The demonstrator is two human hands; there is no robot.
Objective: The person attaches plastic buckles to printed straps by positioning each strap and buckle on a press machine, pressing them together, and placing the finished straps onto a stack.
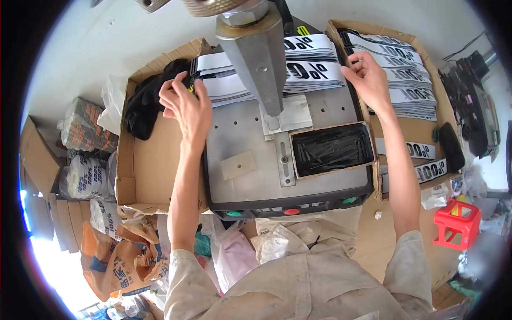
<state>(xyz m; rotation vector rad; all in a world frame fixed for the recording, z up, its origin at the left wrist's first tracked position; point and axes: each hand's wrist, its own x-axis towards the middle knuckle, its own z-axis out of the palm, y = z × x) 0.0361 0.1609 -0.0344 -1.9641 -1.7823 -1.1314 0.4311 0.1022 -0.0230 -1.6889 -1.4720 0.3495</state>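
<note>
Stacks of white printed strips (314,74) with black "0%" lettering lie across the back of a grey metal machine table (234,144). My left hand (188,109) hovers by the left end of the nearer stack, fingers bent and apart, with nothing seen in it. Beside the right end of that stack is my right hand (369,81), thumb and fingers apart and holding nothing visible. Whether its thumb touches the strips I cannot tell. Between my hands a tapered metal press head (261,69) comes down over a small metal block (293,114), hiding the middle of the strips.
A small box of black pieces (333,149) sits on the table, right of a slotted bar (285,160). A flat plate (238,165) lies left. Cardboard boxes flank the machine: the left one (154,176) holds black cloth, the right one (405,128) more strips. A red stool (457,224) stands lower right.
</note>
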